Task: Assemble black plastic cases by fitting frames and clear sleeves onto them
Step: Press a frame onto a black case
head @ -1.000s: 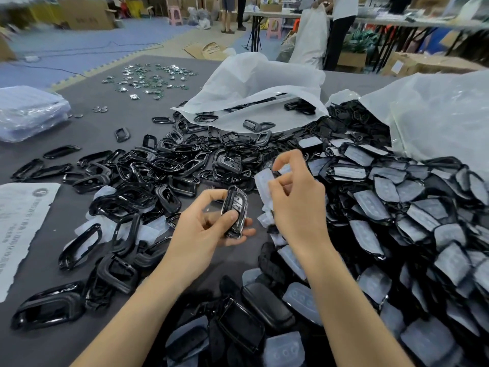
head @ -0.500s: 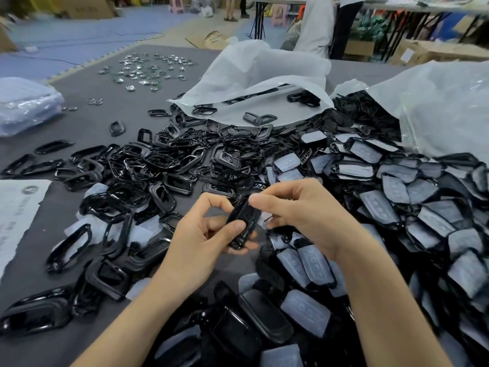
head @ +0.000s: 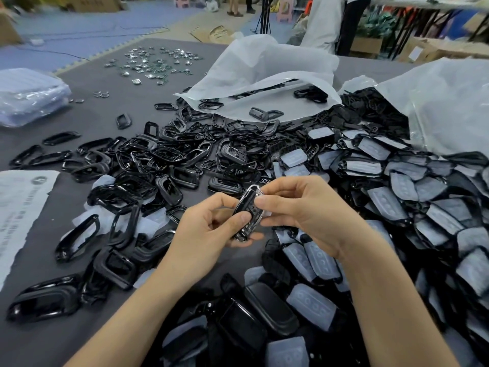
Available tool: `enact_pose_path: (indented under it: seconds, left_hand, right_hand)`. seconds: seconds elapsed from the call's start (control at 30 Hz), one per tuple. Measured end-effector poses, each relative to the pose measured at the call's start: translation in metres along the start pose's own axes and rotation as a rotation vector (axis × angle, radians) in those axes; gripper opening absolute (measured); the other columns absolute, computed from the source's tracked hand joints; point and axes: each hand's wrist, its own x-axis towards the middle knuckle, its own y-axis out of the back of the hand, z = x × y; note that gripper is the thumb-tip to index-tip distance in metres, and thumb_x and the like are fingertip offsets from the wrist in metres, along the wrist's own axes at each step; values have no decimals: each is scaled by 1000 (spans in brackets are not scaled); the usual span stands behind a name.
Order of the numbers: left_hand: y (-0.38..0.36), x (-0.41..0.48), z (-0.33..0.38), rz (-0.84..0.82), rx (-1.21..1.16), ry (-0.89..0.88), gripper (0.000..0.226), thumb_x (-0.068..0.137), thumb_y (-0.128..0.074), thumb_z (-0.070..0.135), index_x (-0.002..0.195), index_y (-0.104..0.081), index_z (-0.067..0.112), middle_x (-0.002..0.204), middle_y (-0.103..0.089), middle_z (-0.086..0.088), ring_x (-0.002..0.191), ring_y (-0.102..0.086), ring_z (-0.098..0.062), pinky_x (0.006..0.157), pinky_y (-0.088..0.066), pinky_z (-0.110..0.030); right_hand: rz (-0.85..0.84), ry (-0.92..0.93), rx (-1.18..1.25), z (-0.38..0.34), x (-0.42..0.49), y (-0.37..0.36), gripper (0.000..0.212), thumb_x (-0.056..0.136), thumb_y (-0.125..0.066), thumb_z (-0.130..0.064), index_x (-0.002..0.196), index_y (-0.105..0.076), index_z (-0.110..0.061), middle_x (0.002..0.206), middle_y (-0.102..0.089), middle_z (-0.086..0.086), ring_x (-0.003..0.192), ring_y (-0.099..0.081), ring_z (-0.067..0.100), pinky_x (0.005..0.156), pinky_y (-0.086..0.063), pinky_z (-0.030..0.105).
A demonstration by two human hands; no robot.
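A: How many hands are on the work?

B: 2. The left hand (head: 209, 229) grips 1 black case (head: 247, 211) from below, thumb across its front and fingers curled behind. The right hand (head: 304, 213) pinches the upper half of the same case between thumb and forefinger.

A: Where is that case?

B: In the air above the grey table (head: 105, 115), tilted, with its top end pointing away from the person, between the 2 heaps.

A: Is anything fitted on it?

B: A pale rim runs round its top. That may be a clear sleeve, but the edge is too blurred to be sure.

A: And the heaps?

B: There is 1 heap of black frames (head: 172, 154) to the left of and beyond the hands. Another heap, of sleeved cases (head: 397, 197), is on the right. Both have too many pieces to count.

A: Bags?

B: 2 white bags. The middle bag (head: 264, 64) has a few frames lying in its mouth. The right bag (head: 449, 102) lies at the top of the sleeved heap.

A: What else?

B: 1 printed paper sheet (head: 18, 207) is at the left edge, and 1 plastic-wrapped bundle (head: 26, 96) is beyond it. Small shiny metal pieces (head: 156, 64) are scattered on the far side, and I cannot count them.
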Motion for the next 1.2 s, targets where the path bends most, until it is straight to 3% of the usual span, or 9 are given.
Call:
enact_pose_path:
  seconds: [0.1, 0.2, 0.37, 0.53, 0.7, 0.8, 0.9, 1.07, 1.2]
  left_hand:
    - [0, 0, 0, 31, 25, -13, 19, 74, -67, 23, 88, -64, 11, 78, -74, -12, 68, -74, -25, 56, -56, -21]
    - [0, 0, 2, 53, 46, 0, 7, 75, -67, 26, 80, -70, 23, 78, -75, -10, 66, -73, -26, 52, -55, -19]
    - [0, 0, 3, 100, 49, -5, 10, 78, -67, 15, 86, -72, 16, 79, -75, -12, 69, -74, -25, 59, -56, -19]
    - [-1, 1, 2, 134, 1, 46, 17, 85, -63, -4, 89, -72, 10, 86, -65, -37, 69, -74, -24, 61, -56, -18]
    - [-2, 1, 8, 191, -121, 41, 13, 77, -65, 9, 89, -69, 8, 79, -75, -8, 70, -74, -19, 57, -54, -15]
    - [2, 3, 12, 252, -315, 93, 19, 67, -68, 15, 84, -71, 7, 88, -73, -12, 71, -73, -18, 57, -54, -15]
    - [4, 3, 15, 185, -435, 200, 11, 65, -68, 13, 71, -77, 14, 91, -75, -9, 69, -73, -14, 53, -54, -15]
    - [1, 1, 15, 90, -417, 251, 14, 64, -68, 14, 72, -79, 13, 76, -75, -4, 64, -72, -10, 51, -53, -12]
    - [2, 2, 14, 121, -402, 241, 14, 66, -67, 13, 71, -79, 13, 74, -75, -3, 64, -72, -10, 51, -52, -12]
  right_hand:
    - [32, 3, -18, 0, 0, -3, 2, 82, -70, -3, 82, -68, -2, 79, -62, 18, 63, -63, 15, 64, -59, 28]
    - [53, 11, -10, 1, -1, -4, 5, 84, -67, -2, 80, -68, -4, 79, -61, 17, 61, -62, 14, 61, -58, 26]
    - [84, 20, 43, 5, 2, -6, 17, 87, -62, 2, 73, -64, -7, 66, -64, 8, 58, -65, 13, 61, -59, 26]
    - [102, 26, 32, 6, 3, -5, 8, 87, -63, 0, 79, -64, -2, 67, -67, 9, 58, -67, 16, 60, -59, 25]
    - [107, 4, 109, 4, 2, 0, 11, 85, -67, -12, 84, -68, -1, 78, -71, 14, 66, -70, 20, 63, -58, 24]
    - [78, -7, 156, 2, 0, 6, 4, 84, -65, -4, 81, -67, -6, 74, -72, 11, 67, -71, 19, 64, -58, 23]
    - [34, -9, 182, 1, 0, 6, 7, 82, -64, 1, 82, -67, -5, 71, -72, 8, 65, -71, 19, 63, -58, 22]
    - [9, 42, 102, 0, -1, 3, 23, 82, -63, 8, 75, -71, -12, 65, -69, 4, 62, -69, 16, 60, -56, 21]
    - [-25, 70, 56, -1, -2, 5, 23, 72, -73, 1, 91, -67, -12, 63, -68, 1, 61, -68, 16, 64, -59, 26]
